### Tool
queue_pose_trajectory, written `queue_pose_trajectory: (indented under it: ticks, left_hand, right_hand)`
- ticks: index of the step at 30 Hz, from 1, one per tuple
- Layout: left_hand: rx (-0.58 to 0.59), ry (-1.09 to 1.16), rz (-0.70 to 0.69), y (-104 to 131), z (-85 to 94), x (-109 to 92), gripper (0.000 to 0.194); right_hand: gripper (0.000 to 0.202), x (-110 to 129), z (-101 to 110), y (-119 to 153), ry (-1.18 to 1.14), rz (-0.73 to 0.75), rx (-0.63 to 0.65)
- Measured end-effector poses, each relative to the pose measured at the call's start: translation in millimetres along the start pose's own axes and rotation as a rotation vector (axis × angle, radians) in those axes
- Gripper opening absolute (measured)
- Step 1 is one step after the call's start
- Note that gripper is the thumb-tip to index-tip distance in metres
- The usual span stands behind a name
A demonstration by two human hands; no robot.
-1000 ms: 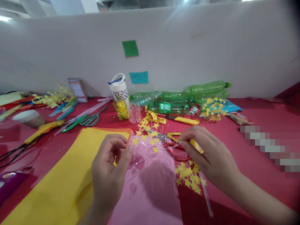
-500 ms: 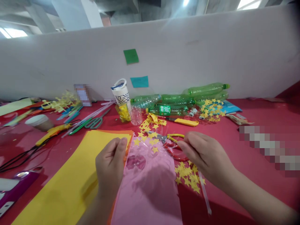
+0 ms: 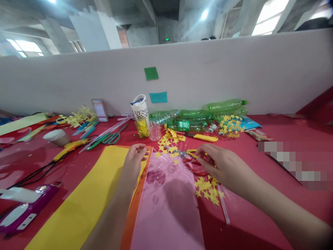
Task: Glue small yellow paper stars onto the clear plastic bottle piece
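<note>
My left hand [image 3: 134, 163] is above the right edge of the yellow paper [image 3: 91, 184], its thumb and fingers pinched together. Any small thing between them is too faint to see. Over the red-handled tool [image 3: 192, 167], my right hand [image 3: 218, 161] is curled with fingertips close to the thumb, beside the yellow pliers handles [image 3: 191, 153]; what it pinches cannot be made out. A pink sheet [image 3: 166, 222] lies between my hands, with clear plastic and a dark pink translucent piece [image 3: 156, 177] on it. Yellow stars [image 3: 173, 149] lie at its far end, and more stars [image 3: 206, 189] beside it.
Green bottles [image 3: 195, 114], a clear plastic cup [image 3: 155, 132] and a white patterned cup [image 3: 140, 109] stand or lie by the partition. A yellow cutter [image 3: 205, 138] lies before them. Scissors [image 3: 111, 138], a yellow glue gun [image 3: 69, 149] and a purple device [image 3: 33, 208] are left.
The view has tilted up slightly. My left hand has turned from a fist to a looser pinch, its fingertips now showing. My right hand's fingers have loosened somewhat near the pliers.
</note>
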State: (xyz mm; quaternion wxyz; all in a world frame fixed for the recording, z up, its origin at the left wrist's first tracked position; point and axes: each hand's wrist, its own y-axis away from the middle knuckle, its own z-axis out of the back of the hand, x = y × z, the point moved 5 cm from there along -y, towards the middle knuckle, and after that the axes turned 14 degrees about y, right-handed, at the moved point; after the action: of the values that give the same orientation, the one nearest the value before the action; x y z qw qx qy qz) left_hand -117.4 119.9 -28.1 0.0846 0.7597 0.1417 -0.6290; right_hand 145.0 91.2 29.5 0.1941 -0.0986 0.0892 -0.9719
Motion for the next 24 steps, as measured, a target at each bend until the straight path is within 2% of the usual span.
queue_pose_trajectory:
  ticks: [5,11,14,17,18,21,22,24]
  left_hand:
    - [0.023,0.030,0.131,-4.8,5.1,14.8,0.031]
    - [-0.031,-0.045,0.096,-12.4,12.3,21.2,0.035]
    - [-0.012,-0.099,0.009,-7.0,6.3,9.2,0.036]
    - [0.049,-0.156,-0.123,11.6,-5.9,-14.7,0.036]
    - [0.097,-0.187,-0.160,19.9,-11.3,-22.7,0.038]
    - [0.327,-0.483,-0.317,44.1,-30.3,-40.6,0.054]
    - [0.356,-0.543,-0.354,48.6,-32.3,-43.3,0.055]
    - [0.331,-0.578,-0.403,49.1,-28.5,-45.3,0.049]
  right_hand:
    - [0.014,-5.3,-4.5,-0.3,-0.002,-0.071,0.006]
    - [0.013,-2.5,-3.9,2.4,-0.083,-0.054,-0.063]
    - [0.012,-1.1,-2.1,-2.5,-0.102,-0.006,-0.100]
    - [0.012,-0.5,-7.4,-11.9,-0.136,0.073,-0.103]
    - [0.014,-0.9,-11.1,-14.8,-0.149,0.090,-0.092]
    - [0.023,-3.8,-24.4,-19.6,-0.168,0.094,-0.041]
    - [0.023,-4.7,-28.0,-19.5,-0.171,0.087,-0.025]
    - [0.019,-6.0,-31.9,-17.4,-0.174,0.067,-0.004]
